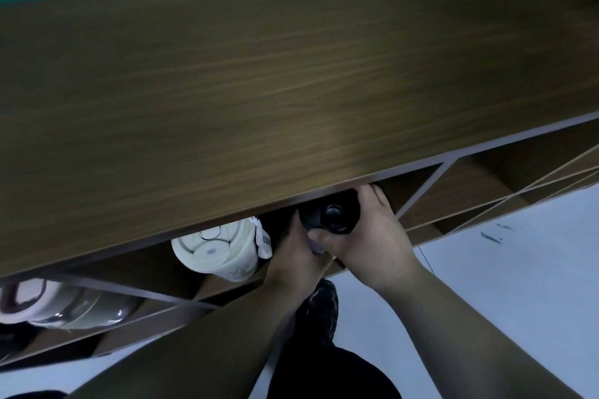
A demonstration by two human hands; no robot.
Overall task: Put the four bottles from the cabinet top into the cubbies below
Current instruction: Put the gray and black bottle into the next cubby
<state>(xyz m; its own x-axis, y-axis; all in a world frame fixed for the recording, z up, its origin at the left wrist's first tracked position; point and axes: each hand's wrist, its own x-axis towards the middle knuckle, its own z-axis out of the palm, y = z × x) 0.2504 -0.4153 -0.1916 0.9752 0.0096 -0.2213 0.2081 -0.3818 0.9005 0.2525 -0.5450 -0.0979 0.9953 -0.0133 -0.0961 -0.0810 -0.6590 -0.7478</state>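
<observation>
Both hands clasp the black bottle point(330, 214) at the cubby mouth: left hand point(299, 256) beneath, right hand point(372, 236) wrapped alongside; cream bottle point(220, 251) sits just left.

Matt wood-grain cabinet top point(259, 74), glossy black plastic bottle point(330, 214), cream matt bottle point(217, 253), smooth pale floor point(502, 269)

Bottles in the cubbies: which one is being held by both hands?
The black bottle, gripped by the left hand and right hand; the cream bottle lies untouched beside it.
</observation>
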